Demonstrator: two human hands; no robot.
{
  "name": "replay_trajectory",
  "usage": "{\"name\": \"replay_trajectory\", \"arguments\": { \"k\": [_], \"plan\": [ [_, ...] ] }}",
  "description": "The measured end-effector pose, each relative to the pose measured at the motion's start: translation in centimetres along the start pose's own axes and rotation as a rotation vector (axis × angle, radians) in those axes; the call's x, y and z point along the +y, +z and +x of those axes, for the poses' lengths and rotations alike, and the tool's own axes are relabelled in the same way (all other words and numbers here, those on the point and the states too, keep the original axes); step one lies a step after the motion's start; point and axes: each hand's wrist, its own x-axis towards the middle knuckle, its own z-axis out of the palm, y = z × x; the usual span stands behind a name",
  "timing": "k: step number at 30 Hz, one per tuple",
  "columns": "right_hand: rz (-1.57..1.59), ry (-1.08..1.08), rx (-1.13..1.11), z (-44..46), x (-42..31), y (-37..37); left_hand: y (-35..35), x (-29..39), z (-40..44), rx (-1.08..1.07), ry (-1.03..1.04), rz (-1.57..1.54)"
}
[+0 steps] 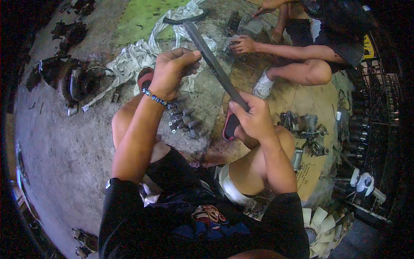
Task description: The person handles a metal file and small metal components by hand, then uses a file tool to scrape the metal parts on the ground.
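Note:
My right hand (254,116) is wrapped round the lower end of a long dark T-shaped tool (215,64). Its bar slants up and to the left, and a curved dark crosspiece shows at the far end. My left hand (174,69) is beside the upper part of the bar, with the thumb and fingers pinched together. Whether those fingers touch the bar or hold something small, I cannot tell. Several small metal parts (183,121) lie on the floor below, between my legs.
White cloth strips (136,58) lie on the concrete floor. A greasy round metal assembly (73,84) is on the left. Metal parts (308,129) sit on cardboard (312,179) at right, near a fan (323,231). Another person's hand (243,44) works on a part at the top.

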Motion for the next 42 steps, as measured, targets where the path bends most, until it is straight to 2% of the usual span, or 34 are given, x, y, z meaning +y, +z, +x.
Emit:
{"name": "replay_trajectory", "arguments": {
  "k": [12, 15, 18, 21, 33, 42],
  "plan": [
    [-0.187, -0.088, 0.107, 0.17, -0.23, 0.23, -0.55, -0.67, 0.5, -0.048, -0.121, -0.149],
    [-0.217, -0.108, 0.138, -0.03, -0.59, 0.13, -0.7, -0.62, 0.56, -0.086, -0.14, -0.148],
    [-0.2, -0.107, 0.132, -0.03, 0.02, 0.19, -0.19, -0.18, 0.31, -0.026, -0.18, -0.056],
    [-0.189, -0.131, 0.125, -0.03, -0.18, 0.07, -0.46, -0.33, 0.46, -0.052, -0.155, 0.09],
    [-0.158, -0.109, 0.073, -0.1, -0.64, -0.16, -0.5, -0.81, 0.5, -0.094, -0.159, -0.164],
    [-0.164, -0.075, 0.074, -0.15, -0.77, -0.23, -0.58, -1.05, 0.81, -0.124, -0.098, -0.175]
  ]
}}
